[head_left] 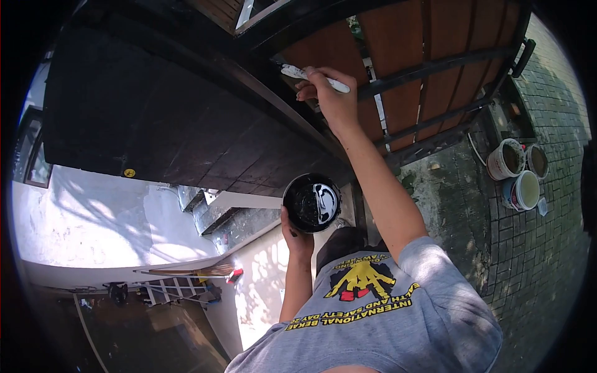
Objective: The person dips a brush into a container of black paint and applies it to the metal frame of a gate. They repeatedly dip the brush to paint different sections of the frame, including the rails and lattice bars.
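Two hands worked: your left hand [300, 244] gripped the round container [312, 204] of glossy black liquid, right of the dark panel [143, 118]; your right hand [336, 102] pinched the white brush [293, 73], tip just beside the black gate frame [298, 25], contact unclear; three buckets [527, 189] stood far right on paving [559, 248]

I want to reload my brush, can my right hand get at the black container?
Most likely yes: the right hand holds the brush, the left hand holds the black container open side up, and nothing visible blocks the way between them.
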Demonstrator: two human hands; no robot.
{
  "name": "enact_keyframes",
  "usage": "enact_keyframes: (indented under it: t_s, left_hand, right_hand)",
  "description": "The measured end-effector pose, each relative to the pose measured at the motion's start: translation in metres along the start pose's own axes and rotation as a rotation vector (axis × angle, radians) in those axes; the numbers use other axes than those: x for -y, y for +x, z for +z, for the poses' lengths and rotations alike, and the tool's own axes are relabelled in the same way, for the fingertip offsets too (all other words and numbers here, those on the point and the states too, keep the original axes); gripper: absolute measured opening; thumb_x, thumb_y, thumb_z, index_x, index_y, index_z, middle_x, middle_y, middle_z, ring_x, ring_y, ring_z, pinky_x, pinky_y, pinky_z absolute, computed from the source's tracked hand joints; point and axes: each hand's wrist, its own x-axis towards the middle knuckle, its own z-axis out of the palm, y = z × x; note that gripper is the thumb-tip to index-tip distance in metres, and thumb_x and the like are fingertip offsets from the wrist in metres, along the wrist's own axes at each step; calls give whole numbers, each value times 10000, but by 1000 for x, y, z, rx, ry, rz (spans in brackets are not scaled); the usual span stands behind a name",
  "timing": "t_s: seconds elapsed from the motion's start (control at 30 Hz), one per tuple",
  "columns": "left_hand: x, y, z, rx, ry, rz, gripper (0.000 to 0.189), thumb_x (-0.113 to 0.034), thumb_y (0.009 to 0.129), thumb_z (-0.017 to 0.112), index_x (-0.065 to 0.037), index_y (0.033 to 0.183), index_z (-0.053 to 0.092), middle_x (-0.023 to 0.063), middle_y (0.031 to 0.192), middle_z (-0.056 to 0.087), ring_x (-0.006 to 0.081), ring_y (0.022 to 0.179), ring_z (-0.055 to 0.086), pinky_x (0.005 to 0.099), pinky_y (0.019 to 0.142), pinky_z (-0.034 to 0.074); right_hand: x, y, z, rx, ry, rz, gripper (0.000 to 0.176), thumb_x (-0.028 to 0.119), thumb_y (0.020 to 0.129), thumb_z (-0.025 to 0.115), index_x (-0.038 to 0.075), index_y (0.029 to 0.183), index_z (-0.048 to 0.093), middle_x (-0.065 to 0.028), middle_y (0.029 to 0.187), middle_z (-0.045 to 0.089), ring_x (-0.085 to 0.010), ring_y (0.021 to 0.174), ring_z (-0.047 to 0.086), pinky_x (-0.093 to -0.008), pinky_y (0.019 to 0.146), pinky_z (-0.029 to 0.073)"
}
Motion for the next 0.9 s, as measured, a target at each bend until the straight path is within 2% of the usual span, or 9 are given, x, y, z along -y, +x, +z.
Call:
enact_keyframes:
  t_s: [0.03, 0.13, 0.23, 0.33, 0.43, 0.53, 0.73, 0.9]
  left_hand:
    - [1, 0, -1, -3, 2, -1, 591, -527, 1082, 450, -97, 1482, 524, 76, 1462, 600, 227, 1374, 529, 418, 1180, 373]
    - [1, 0, -4, -7, 9, 4, 591, -527, 1082, 452, -98, 1482, 524, 75, 1464, 599, 228, 1375, 529, 418, 1183, 370]
    - [-2, 1, -1, -9, 15, 8, 588, -527, 1083, 451, -98, 1479, 526, 75, 1461, 601, 228, 1373, 532, 418, 1184, 370]
    - [-2, -2, -4, -14, 19, 3, 586, -525, 1085, 449, -99, 1479, 526, 76, 1457, 605, 227, 1371, 534, 419, 1183, 371]
    - [-1, 0, -6, 1, 11, -3, 584, -522, 1086, 447, -98, 1480, 524, 77, 1455, 606, 228, 1371, 535, 419, 1181, 374]
    - [-3, -2, -3, -27, 9, -6, 574, -490, 1095, 420, -83, 1488, 517, 95, 1462, 596, 242, 1370, 536, 429, 1178, 388]
    - [-1, 0, -6, -10, 14, -11, 588, -506, 1088, 438, -87, 1493, 513, 91, 1475, 588, 239, 1379, 528, 427, 1183, 378]
    - [-2, 4, -6, -11, 2, -10, 591, -509, 1087, 441, -91, 1498, 511, 89, 1476, 588, 239, 1378, 530, 427, 1184, 379]
  right_hand:
    - [-1, 0, 1, -6, -65, -9, 239, 127, 998, 663, -104, 1045, 705, -200, 856, 741, -179, 672, 732, -292, 671, 606]
    - [-3, 0, -2, 42, 172, 7, 229, 117, 994, 664, -103, 1036, 708, -197, 850, 739, -177, 671, 732, -292, 672, 608]
    - [-1, -1, -4, -54, -62, 67, 229, 114, 998, 657, -104, 1049, 703, -199, 847, 737, -184, 669, 732, -294, 673, 610]
    - [-1, -3, -1, 38, 129, 11, 227, 115, 997, 659, -102, 1041, 708, -191, 846, 738, -179, 676, 732, -294, 677, 611]
    - [-4, 1, -3, -48, -11, 39, 233, 125, 1000, 660, -99, 1044, 710, -194, 859, 740, -181, 690, 736, -297, 678, 607]
    - [-6, -5, 1, 14, 123, 3, 234, 129, 1002, 663, -95, 1042, 717, -192, 870, 742, -175, 701, 735, -291, 681, 600]
    - [2, -12, 6, 32, 8, -59, 250, 137, 1010, 660, -101, 1067, 715, -190, 878, 743, -172, 677, 719, -275, 682, 587]
    - [-16, -24, -7, -70, -8, -23, 227, 131, 1005, 669, -91, 1011, 715, -170, 833, 737, -166, 650, 714, -284, 639, 589]
